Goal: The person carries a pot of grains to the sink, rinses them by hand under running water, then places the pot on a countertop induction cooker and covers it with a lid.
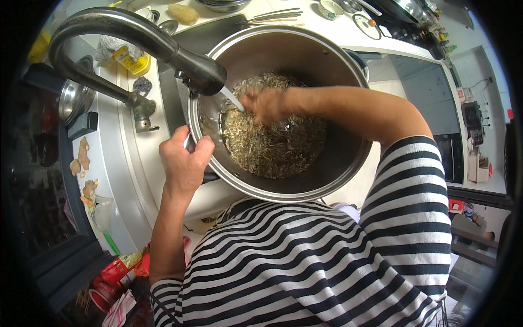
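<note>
A large stainless steel stockpot point(347, 163) stands tilted at the sink, its mouth facing me. Inside are chopped dried herbs or plant bits point(273, 151) soaking in water. My left hand point(186, 157) grips the pot's side handle, which shows as a bit of metal between thumb and fingers. Down in the pot, my right hand point(267, 106) is blurred, close to the herbs and the water stream point(233, 99); whether its fingers hold any herbs is unclear. That stream runs from the dark pull-out faucet head point(204, 75) over the pot's left rim.
The faucet's curved neck point(110, 20) arches over the left counter. A yellow bottle point(132, 60), a scouring pad point(142, 86) and ginger pieces point(83, 153) lie left. Chopsticks point(273, 18), a potato-like tuber point(183, 14) and a bowl point(330, 9) sit at the back. A glass lid point(366, 26) lies farther right.
</note>
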Available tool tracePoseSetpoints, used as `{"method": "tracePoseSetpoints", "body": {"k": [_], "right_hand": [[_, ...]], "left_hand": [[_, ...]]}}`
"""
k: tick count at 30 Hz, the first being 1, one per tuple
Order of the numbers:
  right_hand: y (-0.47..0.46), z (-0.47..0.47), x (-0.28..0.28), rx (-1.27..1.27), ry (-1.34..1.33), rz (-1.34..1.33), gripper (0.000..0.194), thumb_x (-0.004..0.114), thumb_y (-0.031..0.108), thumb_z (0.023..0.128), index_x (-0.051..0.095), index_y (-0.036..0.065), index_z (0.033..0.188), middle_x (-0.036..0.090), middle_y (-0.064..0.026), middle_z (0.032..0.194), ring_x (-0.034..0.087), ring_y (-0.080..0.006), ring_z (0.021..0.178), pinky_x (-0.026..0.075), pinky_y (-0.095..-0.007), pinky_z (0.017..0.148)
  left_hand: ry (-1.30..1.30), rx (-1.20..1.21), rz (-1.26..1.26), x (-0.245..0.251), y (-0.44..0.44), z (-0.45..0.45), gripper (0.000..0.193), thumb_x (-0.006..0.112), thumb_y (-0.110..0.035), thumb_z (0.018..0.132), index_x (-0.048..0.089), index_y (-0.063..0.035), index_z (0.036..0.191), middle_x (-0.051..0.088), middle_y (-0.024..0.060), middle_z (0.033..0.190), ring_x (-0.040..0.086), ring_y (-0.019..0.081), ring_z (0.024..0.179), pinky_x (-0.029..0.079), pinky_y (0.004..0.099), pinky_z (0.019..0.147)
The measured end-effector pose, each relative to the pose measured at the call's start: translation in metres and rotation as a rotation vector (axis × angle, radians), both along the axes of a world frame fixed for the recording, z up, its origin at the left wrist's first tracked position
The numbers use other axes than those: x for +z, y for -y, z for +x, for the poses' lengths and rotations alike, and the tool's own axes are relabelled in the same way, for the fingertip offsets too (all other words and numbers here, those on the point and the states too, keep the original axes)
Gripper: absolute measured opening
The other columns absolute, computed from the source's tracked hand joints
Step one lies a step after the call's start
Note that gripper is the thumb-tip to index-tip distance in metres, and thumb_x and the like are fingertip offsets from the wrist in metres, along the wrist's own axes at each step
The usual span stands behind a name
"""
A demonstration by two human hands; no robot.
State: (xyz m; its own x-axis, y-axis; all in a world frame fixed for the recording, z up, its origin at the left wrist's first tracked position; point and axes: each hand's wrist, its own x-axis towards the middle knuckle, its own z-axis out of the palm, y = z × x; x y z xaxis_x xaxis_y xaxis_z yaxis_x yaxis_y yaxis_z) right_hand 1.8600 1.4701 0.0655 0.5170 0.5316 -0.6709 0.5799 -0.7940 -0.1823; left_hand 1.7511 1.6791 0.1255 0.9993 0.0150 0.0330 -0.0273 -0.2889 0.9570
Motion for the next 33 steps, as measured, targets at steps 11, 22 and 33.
{"method": "tracePoseSetpoints", "body": {"k": [11,22,33], "right_hand": [[0.043,0.031,-0.011,-0.199,0.298,0.014,0.026,0.061,0.016,0.073,0.066,0.003,0.094,0.063,-0.0193,0.099,0.060,-0.0301,0.096,0.049,-0.0408,0.078],[0.033,0.015,0.018,-0.224,-0.012,-0.243,0.019,0.052,0.003,0.077,0.062,-0.009,0.088,0.065,-0.0215,0.079,0.066,-0.0286,0.061,0.055,-0.0356,0.047],[0.012,0.012,-0.005,-0.088,0.254,0.027,0.024,0.065,0.020,0.074,0.066,0.007,0.094,0.066,-0.0122,0.091,0.064,-0.0275,0.087,0.052,-0.0358,0.074]], "left_hand": [[-0.037,-0.009,0.031,0.000,-0.001,0.001,0.013,0.055,-0.005,0.072,0.048,0.0012,0.062,0.045,-0.0030,0.048,0.039,0.0028,0.045,0.031,0.0226,0.040],[-0.034,-0.015,0.121,0.000,-0.004,0.001,0.010,0.055,-0.008,0.072,0.056,0.0025,0.071,0.048,-0.0022,0.053,0.040,0.0045,0.049,0.033,0.0228,0.045],[-0.018,0.019,0.077,0.000,-0.001,0.001,0.011,0.055,-0.006,0.071,0.052,0.0025,0.064,0.046,-0.0020,0.048,0.040,0.0036,0.045,0.033,0.0232,0.041]]}}
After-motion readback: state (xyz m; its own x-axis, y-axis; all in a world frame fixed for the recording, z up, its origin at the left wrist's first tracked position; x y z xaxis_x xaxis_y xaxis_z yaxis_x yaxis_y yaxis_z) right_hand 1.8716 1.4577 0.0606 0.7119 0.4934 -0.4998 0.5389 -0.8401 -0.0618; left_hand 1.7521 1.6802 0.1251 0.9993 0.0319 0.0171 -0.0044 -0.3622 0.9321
